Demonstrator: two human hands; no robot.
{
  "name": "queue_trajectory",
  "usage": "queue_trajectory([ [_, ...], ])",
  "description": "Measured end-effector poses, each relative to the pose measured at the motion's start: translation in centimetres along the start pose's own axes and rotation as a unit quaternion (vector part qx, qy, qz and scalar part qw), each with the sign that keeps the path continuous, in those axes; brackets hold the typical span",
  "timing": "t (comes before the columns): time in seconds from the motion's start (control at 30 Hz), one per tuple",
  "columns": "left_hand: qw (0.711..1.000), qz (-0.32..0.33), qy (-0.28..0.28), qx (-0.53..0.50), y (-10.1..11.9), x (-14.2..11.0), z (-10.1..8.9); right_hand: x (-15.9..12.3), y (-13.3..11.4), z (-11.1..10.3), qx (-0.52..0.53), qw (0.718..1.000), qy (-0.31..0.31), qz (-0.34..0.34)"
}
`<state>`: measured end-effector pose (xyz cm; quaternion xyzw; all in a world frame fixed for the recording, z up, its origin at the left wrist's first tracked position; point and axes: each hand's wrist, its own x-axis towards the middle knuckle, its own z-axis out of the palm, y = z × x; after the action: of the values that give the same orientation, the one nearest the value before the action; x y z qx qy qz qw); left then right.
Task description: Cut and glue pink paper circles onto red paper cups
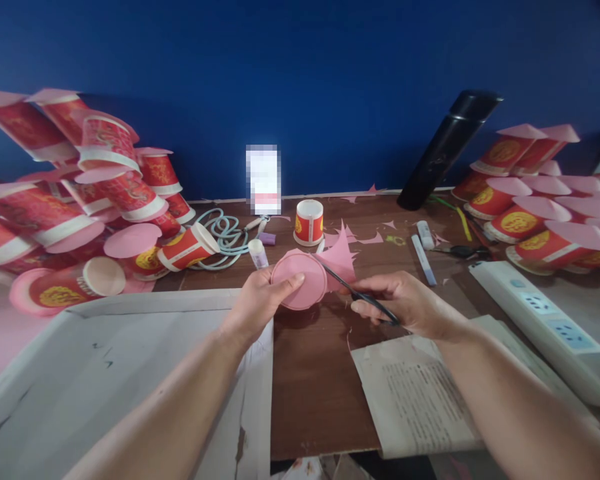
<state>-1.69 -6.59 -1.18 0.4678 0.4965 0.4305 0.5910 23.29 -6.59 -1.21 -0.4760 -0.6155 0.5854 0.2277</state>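
My left hand [263,300] pinches a pink paper disc [300,283], thumb on its face. In my right hand [405,303] is a pair of black-handled scissors [375,305]; their blades reach left to the disc's right edge. A jagged pink paper offcut [341,257] stands just behind the blades; I cannot tell whether it is still joined to the disc. Behind the disc, a red and yellow paper cup [307,223] stands on the brown table. A white glue stick [257,255] is close to my left fingers.
Red paper cups with pink discs pile up at left [125,193] and right [525,207]. A black flask [450,150] leans on the blue wall. A white power strip [545,313], papers [420,393], a coiled cable [225,233], a lit phone [263,177] and a white board [145,373] surround the workspace.
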Motion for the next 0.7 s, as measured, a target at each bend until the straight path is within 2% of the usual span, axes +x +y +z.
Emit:
queue_trajectory([
  [0.7,1.000,0.004,-0.003,-0.011,-0.11,-0.08,0.11,-0.11,-0.14,-0.02,0.010,1.000,-0.010,-0.018],
])
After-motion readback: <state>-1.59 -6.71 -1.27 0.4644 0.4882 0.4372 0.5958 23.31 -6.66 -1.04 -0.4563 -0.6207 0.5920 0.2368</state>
